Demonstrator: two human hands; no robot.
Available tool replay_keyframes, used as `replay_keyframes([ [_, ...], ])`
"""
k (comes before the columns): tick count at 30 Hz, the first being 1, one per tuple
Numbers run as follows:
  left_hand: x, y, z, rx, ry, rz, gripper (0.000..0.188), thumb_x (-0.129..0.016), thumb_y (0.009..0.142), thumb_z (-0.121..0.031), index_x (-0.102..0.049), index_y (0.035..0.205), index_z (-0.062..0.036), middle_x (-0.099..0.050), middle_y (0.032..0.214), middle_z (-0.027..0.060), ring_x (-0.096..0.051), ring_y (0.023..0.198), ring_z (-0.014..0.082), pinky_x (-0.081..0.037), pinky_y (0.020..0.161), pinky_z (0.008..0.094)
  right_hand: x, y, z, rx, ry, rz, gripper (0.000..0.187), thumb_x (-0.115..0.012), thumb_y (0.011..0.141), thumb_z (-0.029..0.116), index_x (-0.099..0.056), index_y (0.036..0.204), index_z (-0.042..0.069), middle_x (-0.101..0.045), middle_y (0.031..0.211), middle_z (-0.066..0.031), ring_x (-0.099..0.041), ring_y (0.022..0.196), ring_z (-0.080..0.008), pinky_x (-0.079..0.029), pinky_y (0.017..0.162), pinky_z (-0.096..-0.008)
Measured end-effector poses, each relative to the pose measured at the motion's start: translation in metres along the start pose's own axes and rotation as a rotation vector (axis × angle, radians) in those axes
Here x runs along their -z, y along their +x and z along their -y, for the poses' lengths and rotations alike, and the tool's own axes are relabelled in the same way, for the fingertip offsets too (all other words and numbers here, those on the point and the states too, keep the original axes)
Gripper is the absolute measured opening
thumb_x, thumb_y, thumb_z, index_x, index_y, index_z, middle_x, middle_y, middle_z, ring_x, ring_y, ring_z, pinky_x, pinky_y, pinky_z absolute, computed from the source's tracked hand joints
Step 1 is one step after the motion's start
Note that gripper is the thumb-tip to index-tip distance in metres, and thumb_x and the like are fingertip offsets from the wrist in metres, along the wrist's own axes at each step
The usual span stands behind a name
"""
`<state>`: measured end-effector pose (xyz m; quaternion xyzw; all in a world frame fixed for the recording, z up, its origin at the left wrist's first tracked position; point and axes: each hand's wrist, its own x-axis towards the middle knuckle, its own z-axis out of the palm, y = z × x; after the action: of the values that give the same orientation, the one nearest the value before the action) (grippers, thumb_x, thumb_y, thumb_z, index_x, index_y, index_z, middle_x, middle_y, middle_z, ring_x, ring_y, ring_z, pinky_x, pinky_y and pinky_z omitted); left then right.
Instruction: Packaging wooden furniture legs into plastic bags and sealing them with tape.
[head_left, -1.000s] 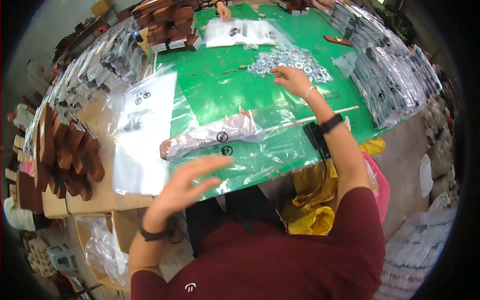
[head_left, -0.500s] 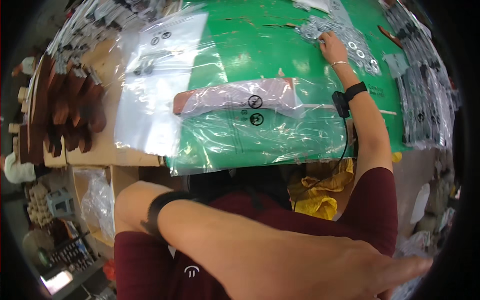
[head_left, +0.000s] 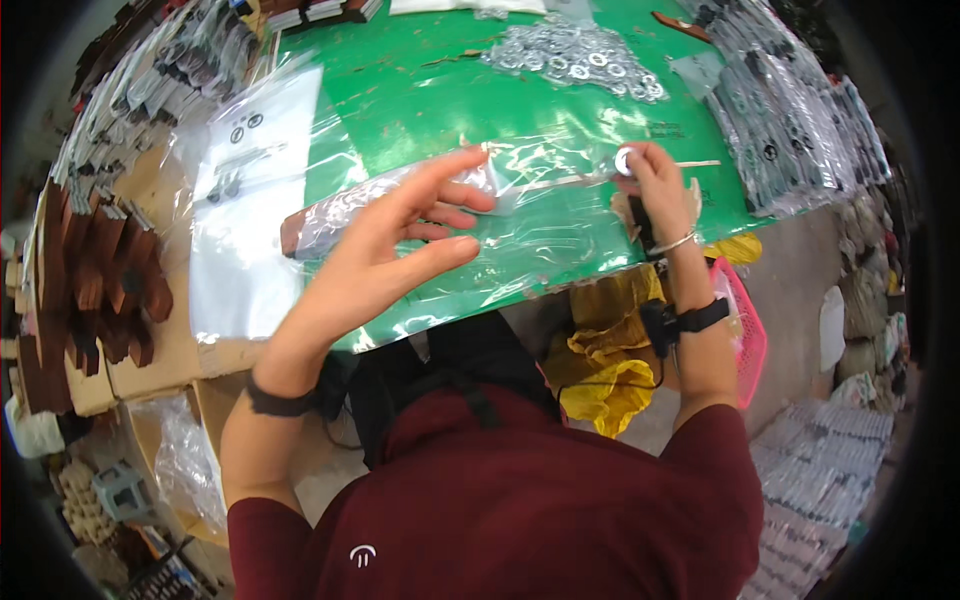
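A curved brown wooden piece (head_left: 318, 225) lies on the green tabletop inside a large clear plastic bag (head_left: 540, 225). Over its right part hovers my left hand (head_left: 390, 245), open, fingers spread and holding nothing. My right hand (head_left: 658, 195), above the right end of the bag, pinches a small clear packet with a silver ring (head_left: 624, 161) between thumb and fingers. Farther back lies a pile of similar ring packets (head_left: 575, 60). Part of the wooden piece is hidden behind my left hand.
Clear printed bags (head_left: 250, 190) lie flat at the left, beside stacked brown wooden pieces (head_left: 100, 270). Bagged items (head_left: 780, 140) are piled at the right. A yellow sack (head_left: 610, 390) and a pink basket (head_left: 748, 340) sit below the table edge.
My right hand has come back from the pile toward the bag with a ring packet. My left hand has swung up from the lower right to above the bag. The whole view has shifted.
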<state>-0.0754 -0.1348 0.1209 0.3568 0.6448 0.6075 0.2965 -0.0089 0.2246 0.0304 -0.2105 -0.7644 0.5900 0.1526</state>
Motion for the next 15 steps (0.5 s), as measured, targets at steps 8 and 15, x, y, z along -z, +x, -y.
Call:
replay_keyframes([
  [8,-0.064,0.073,0.076,-0.280,0.743,-0.258,0.052,-0.069,0.086,-0.016,-0.056,0.136,-0.0160,-0.061,0.108,0.0104,-0.063,0.093,0.0261,-0.052,0.081,0.0376,-0.002,0.007,-0.026,0.246,0.013,-0.442,0.020,-0.054,0.100,0.016,-0.063,0.112,0.003,-0.066,0.101,-0.0096,-0.069,0.084,-0.0173,-0.059,0.067,-0.0320],
  [15,-0.091,0.119,0.079,-0.220,0.969,-0.235,0.047,-0.071,0.083,-0.019,-0.060,0.129,-0.0188,-0.059,0.100,0.0090,-0.063,0.091,0.0300,-0.052,0.074,0.0432,-0.020,0.007,-0.018,-0.207,0.320,0.393,0.023,-0.055,0.099,0.018,-0.060,0.112,0.000,-0.067,0.104,-0.0102,-0.072,0.087,-0.0235,-0.058,0.065,-0.0310],
])
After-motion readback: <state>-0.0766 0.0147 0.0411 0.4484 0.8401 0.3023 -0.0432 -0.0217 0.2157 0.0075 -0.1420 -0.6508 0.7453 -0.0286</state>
